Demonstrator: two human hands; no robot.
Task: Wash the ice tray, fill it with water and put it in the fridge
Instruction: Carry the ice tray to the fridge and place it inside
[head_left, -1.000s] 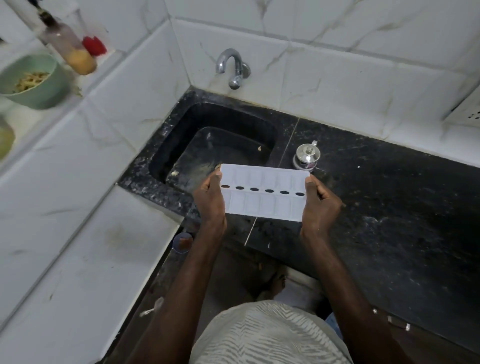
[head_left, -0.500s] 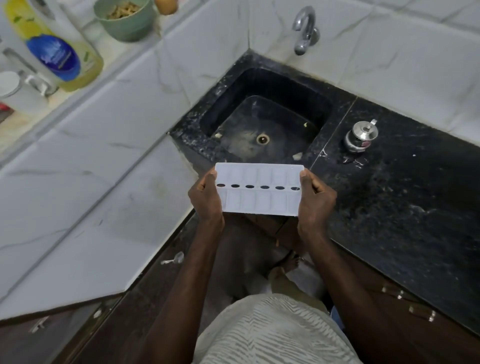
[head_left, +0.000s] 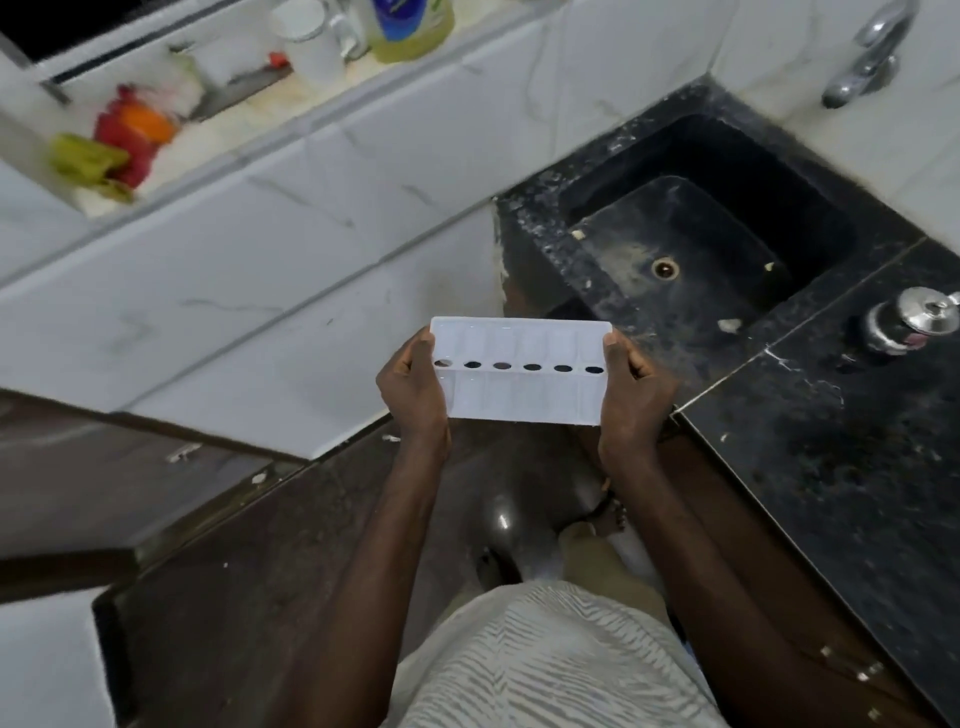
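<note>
White plastic, rectangular and split into two rows of cells by a line of six oval holes, the ice tray (head_left: 519, 397) hangs in the air between both hands. The left hand (head_left: 413, 389) grips its left short end and the right hand (head_left: 636, 395) its right short end, each with the thumb on top and the fingers curled underneath. The tray is level, in front of the black speckled stone sink (head_left: 535, 228) and apart from it, over the dark brown floor (head_left: 260, 571). A chrome tap (head_left: 867, 62) juts from the white marble wall tiles (head_left: 208, 312). On the black stone counter (head_left: 831, 457) stands a small lidded steel pot (head_left: 909, 322). A yellow soap bottle (head_left: 410, 31) and a white mug (head_left: 311, 36) sit on the upper ledge.
</note>
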